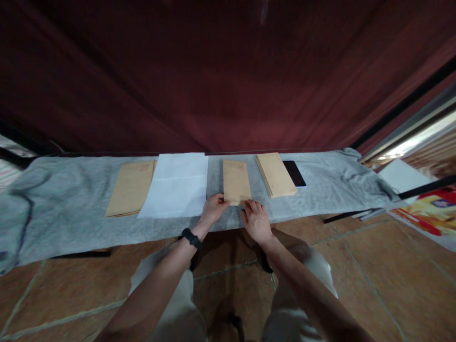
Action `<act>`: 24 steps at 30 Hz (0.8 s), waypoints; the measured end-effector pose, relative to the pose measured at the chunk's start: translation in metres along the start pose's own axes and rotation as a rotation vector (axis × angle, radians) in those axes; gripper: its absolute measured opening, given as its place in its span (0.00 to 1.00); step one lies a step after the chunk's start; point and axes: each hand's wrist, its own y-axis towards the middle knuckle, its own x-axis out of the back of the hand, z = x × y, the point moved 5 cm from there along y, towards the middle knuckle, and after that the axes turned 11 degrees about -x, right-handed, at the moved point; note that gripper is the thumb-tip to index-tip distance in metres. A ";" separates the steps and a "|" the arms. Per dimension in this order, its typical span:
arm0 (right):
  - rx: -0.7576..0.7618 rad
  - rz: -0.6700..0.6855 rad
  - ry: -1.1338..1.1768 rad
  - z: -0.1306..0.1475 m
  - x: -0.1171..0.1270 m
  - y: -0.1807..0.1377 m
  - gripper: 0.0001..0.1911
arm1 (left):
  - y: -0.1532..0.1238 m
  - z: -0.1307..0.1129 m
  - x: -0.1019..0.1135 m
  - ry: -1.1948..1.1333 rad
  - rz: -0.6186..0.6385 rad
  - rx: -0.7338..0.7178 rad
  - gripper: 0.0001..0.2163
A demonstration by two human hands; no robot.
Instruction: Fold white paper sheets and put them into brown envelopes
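Note:
A narrow brown envelope [236, 181] lies flat on the grey cloth [71, 209] in front of me. My left hand [213, 208], with a black band on its wrist, has curled fingers pinching the envelope's near left corner. My right hand [255, 220] rests just below the near right corner, fingertips touching the envelope's edge, fingers fairly flat and close together. Right of it sits a stack of brown envelopes [275, 174]. To the left lie white paper sheets [176, 186] and a larger brown envelope pile [131, 188].
A dark phone or tablet [295, 173] lies right of the envelope stack. A dark red curtain [213, 76] hangs behind the low cloth-covered bench. Tiled floor [356, 266] lies below, my knees near the bench. Coloured printed sheets [427, 213] lie at far right.

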 end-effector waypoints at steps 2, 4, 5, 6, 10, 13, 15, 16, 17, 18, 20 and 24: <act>0.003 -0.006 0.008 0.001 0.001 0.002 0.16 | -0.001 -0.004 -0.005 -0.096 0.010 -0.003 0.04; 0.006 -0.018 0.022 0.001 0.003 0.005 0.16 | -0.003 -0.010 -0.009 -0.197 0.018 -0.012 0.05; 0.005 -0.027 0.028 0.001 0.005 0.006 0.17 | -0.005 -0.014 -0.011 -0.251 0.026 -0.016 0.06; 0.002 -0.038 0.031 0.002 0.006 0.008 0.18 | -0.006 -0.018 -0.013 -0.294 0.038 -0.021 0.07; -0.045 -0.063 0.021 0.002 0.011 0.014 0.20 | -0.009 -0.034 -0.016 -0.352 0.100 -0.089 0.09; -0.107 -0.051 0.093 -0.003 0.012 0.020 0.21 | -0.011 -0.045 -0.019 -0.406 0.174 -0.174 0.11; -0.163 -0.083 0.259 -0.012 0.015 0.026 0.21 | -0.011 -0.048 -0.021 -0.452 0.213 -0.191 0.14; -0.203 -0.113 0.382 -0.018 0.017 0.029 0.19 | -0.011 -0.046 -0.022 -0.469 0.212 -0.181 0.16; -0.250 -0.141 0.528 -0.024 0.018 0.033 0.18 | -0.010 -0.044 -0.022 -0.476 0.200 -0.158 0.18; -0.304 -0.160 0.690 -0.031 0.017 0.036 0.19 | -0.010 -0.040 -0.022 -0.478 0.180 -0.122 0.20; -0.433 -0.146 1.040 -0.040 0.011 0.041 0.20 | -0.010 -0.030 -0.024 -0.499 0.147 -0.032 0.22; -0.683 0.079 1.632 -0.030 -0.016 0.039 0.21 | -0.015 -0.019 -0.033 -0.621 0.187 0.073 0.23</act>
